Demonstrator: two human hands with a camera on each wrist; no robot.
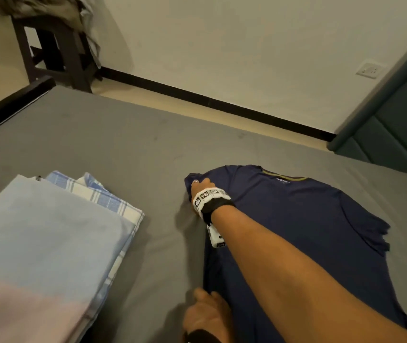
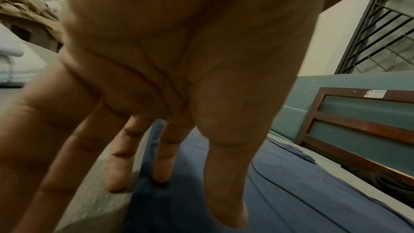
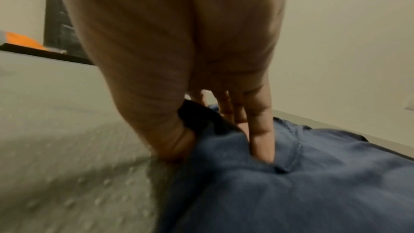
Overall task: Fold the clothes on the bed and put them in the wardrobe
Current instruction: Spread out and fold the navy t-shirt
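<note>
The navy T-shirt is lying spread on the grey bed sheet, with a stack of folded blue clothes resting to its left. The right hand is reaching across and pinching the far left shoulder edge, while the left hand is gripping the near left hem. Both are likely holding that side taut to fold it inward.
</note>
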